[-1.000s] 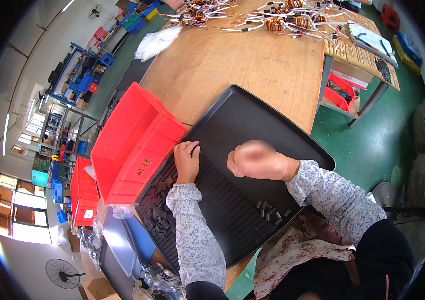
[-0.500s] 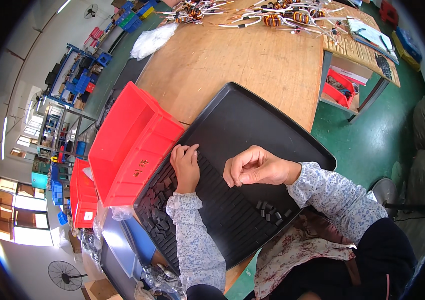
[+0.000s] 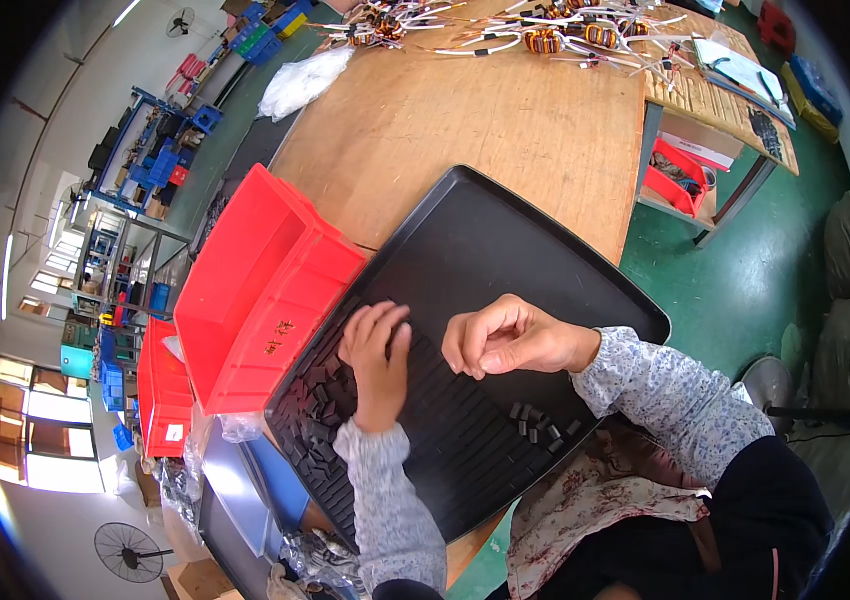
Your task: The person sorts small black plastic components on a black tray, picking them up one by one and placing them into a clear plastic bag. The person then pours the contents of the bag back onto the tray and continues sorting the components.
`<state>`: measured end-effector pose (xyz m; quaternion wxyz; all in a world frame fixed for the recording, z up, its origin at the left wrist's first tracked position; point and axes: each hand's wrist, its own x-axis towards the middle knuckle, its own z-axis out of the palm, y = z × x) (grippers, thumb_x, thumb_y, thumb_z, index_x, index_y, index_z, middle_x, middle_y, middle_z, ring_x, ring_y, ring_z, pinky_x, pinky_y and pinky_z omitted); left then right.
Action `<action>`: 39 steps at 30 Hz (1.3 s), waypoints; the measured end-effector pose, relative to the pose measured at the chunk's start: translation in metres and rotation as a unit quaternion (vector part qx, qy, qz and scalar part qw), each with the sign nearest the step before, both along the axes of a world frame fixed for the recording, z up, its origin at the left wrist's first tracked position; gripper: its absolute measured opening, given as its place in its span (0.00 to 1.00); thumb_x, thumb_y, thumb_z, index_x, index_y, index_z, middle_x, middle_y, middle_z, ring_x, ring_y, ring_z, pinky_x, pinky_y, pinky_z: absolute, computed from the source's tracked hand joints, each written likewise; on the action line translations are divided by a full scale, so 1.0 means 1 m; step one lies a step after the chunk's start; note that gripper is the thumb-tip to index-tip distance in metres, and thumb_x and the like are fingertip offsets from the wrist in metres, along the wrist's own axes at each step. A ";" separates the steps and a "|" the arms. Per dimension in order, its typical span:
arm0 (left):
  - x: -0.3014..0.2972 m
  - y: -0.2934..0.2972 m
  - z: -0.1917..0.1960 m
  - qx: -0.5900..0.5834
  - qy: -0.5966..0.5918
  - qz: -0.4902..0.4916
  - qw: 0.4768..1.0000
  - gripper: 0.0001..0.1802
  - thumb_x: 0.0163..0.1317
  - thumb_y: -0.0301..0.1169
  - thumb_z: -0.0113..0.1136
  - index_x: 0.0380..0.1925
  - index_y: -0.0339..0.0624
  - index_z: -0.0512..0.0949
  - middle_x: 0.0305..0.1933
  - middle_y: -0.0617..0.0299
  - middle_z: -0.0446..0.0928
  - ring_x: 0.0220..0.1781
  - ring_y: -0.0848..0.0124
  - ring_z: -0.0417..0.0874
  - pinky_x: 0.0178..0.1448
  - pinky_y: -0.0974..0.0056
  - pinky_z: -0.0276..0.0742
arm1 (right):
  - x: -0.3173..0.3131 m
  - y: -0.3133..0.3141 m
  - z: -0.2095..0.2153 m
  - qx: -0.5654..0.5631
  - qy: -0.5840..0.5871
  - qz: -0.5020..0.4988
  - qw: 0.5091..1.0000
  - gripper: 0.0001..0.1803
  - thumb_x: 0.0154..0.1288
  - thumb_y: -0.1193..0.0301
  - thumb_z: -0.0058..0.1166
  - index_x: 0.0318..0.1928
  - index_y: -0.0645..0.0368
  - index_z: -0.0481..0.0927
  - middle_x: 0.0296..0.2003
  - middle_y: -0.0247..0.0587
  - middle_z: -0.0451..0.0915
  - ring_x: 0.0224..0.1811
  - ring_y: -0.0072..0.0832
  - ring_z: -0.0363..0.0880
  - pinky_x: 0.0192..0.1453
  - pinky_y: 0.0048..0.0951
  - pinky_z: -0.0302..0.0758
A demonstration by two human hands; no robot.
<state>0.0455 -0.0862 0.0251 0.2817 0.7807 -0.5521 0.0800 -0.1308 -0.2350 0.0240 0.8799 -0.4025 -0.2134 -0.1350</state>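
A black tray (image 3: 535, 240) lies at a slant in front of me. Long rows of small black blocks (image 3: 465, 420) stand side by side across its middle. Over the left part of these rows hovers my left hand (image 3: 377, 365), its fingers stretched and apart, slightly blurred, with nothing seen in them. Beside it on the tray is a heap of loose black blocks (image 3: 313, 425). My right hand (image 3: 520, 338) is held above the tray with thumb and fingertips pinched together; whatever they hold, if anything, is hidden. Several loose blocks (image 3: 537, 428) lie near the tray's near right side.
A red bin (image 3: 255, 290) leans at the tray's left edge, with a second red bin (image 3: 163, 385) behind it. Copper-wound coils with white leads (image 3: 545, 40) lie at the far end of the wooden table (image 3: 395, 130). A clear plastic bag (image 3: 305, 80) sits at its left edge.
My left hand has drawn back slightly toward me from the far end of the rows, and its fingers have spread. The right hand stays nearly still, still pinched.
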 end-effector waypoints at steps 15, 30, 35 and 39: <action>-0.114 0.054 0.034 -0.147 0.507 -0.128 0.840 0.10 0.70 0.28 0.56 0.43 0.30 0.75 0.43 0.55 0.76 0.45 0.72 0.77 0.52 0.69 0.70 | 0.000 0.018 0.004 -0.212 -0.021 -0.138 0.967 0.09 0.54 0.74 0.69 0.37 0.58 0.89 0.31 0.32 0.78 0.39 0.26 0.69 0.42 0.28 0.68; -0.112 0.051 0.033 -0.157 0.522 -0.152 0.825 0.06 0.69 0.24 0.56 0.41 0.31 0.76 0.42 0.55 0.77 0.44 0.71 0.78 0.51 0.69 0.72 | 0.002 0.019 0.003 -0.240 -0.080 -0.207 0.945 0.09 0.55 0.70 0.68 0.38 0.57 0.89 0.31 0.31 0.79 0.37 0.27 0.70 0.43 0.30 0.69; -0.113 0.053 0.035 -0.151 0.502 -0.141 0.840 0.06 0.68 0.24 0.57 0.40 0.31 0.76 0.41 0.55 0.78 0.43 0.71 0.78 0.50 0.69 0.72 | 0.003 0.022 0.003 -0.230 -0.081 -0.214 0.946 0.09 0.52 0.67 0.71 0.34 0.56 0.90 0.29 0.30 0.78 0.36 0.29 0.69 0.40 0.29 0.69; -0.112 0.052 0.037 -0.149 0.495 -0.141 0.844 0.05 0.67 0.24 0.58 0.38 0.32 0.77 0.39 0.56 0.78 0.41 0.69 0.78 0.49 0.68 0.72 | 0.003 0.022 0.002 -0.232 -0.092 -0.224 0.942 0.09 0.52 0.68 0.71 0.34 0.56 0.90 0.29 0.30 0.78 0.37 0.29 0.70 0.39 0.29 0.70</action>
